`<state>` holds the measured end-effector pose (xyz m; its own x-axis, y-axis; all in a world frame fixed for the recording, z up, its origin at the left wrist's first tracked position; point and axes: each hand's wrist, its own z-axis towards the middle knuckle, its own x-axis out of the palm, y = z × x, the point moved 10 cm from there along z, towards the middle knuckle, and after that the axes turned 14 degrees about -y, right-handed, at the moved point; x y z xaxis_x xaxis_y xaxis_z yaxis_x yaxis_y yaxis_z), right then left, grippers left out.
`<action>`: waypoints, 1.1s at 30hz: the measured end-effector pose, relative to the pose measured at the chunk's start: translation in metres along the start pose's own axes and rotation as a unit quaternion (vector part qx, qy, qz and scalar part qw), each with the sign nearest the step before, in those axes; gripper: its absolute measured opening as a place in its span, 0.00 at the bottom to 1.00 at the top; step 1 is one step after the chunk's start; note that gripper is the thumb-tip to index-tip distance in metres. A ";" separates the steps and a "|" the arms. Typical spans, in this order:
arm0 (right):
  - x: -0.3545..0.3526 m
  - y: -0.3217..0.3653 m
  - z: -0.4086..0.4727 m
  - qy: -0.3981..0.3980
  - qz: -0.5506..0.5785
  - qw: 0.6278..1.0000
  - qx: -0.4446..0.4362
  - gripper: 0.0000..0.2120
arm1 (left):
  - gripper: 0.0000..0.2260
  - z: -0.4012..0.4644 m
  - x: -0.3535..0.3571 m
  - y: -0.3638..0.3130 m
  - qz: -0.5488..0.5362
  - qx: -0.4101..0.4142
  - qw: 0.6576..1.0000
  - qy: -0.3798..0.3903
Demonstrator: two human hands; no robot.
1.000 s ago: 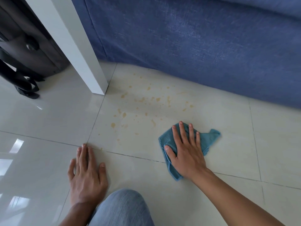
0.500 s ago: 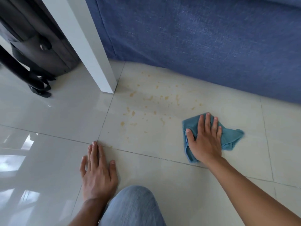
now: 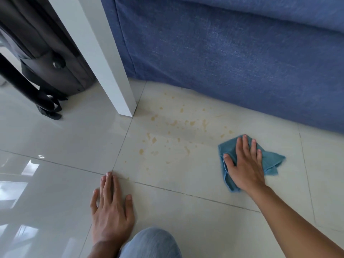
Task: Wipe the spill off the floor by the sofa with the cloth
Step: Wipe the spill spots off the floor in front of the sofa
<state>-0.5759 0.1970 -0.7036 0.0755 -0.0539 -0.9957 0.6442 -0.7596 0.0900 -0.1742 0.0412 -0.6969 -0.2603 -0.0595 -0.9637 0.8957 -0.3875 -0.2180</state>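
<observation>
A spill (image 3: 175, 131) of brownish-yellow drops and smears is scattered over the pale floor tile in front of the blue sofa (image 3: 232, 56). A crumpled blue cloth (image 3: 271, 161) lies on the floor at the spill's right edge. My right hand (image 3: 243, 164) presses flat on the cloth, fingers spread and pointing toward the sofa. My left hand (image 3: 111, 207) rests palm-down on the tile below the spill, holding nothing.
A white table leg (image 3: 104, 64) stands just left of the spill. Behind it sits a dark suitcase (image 3: 46, 53) with straps on the floor. My knee (image 3: 150, 243) in grey-blue trousers is at the bottom centre. Glossy tiles (image 3: 46, 142) stretch to the left.
My right hand has slid the cloth rightward and toward the sofa, away from the middle of the spill. My left hand stays planted on the floor.
</observation>
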 end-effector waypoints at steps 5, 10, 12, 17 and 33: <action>0.001 0.038 0.036 0.003 0.016 1.000 -0.014 0.36 | 0.32 0.000 0.001 -0.002 0.002 0.000 1.000 0.005; 0.001 0.079 -0.011 0.009 0.064 0.990 -0.129 0.35 | 0.32 0.001 -0.003 -0.003 -0.005 0.003 1.000 -0.002; 0.000 0.063 -0.018 0.005 0.067 0.992 -0.103 0.35 | 0.32 0.001 -0.003 -0.004 -0.009 0.006 1.000 -0.004; -0.001 0.050 0.034 -0.020 0.036 0.999 -0.004 0.35 | 0.32 0.003 -0.001 -0.002 -0.006 -0.002 1.000 0.002; 0.008 0.124 0.036 0.194 -0.046 0.953 -0.230 0.36 | 0.32 0.000 -0.003 0.002 -0.031 -0.008 0.999 -0.028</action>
<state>-0.5231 0.0795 -0.7010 0.2204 0.3106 -0.9246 0.9201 -0.3810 0.0913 -0.1715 0.0407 -0.6950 -0.3350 -0.0867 -0.9382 0.8828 -0.3770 -0.2803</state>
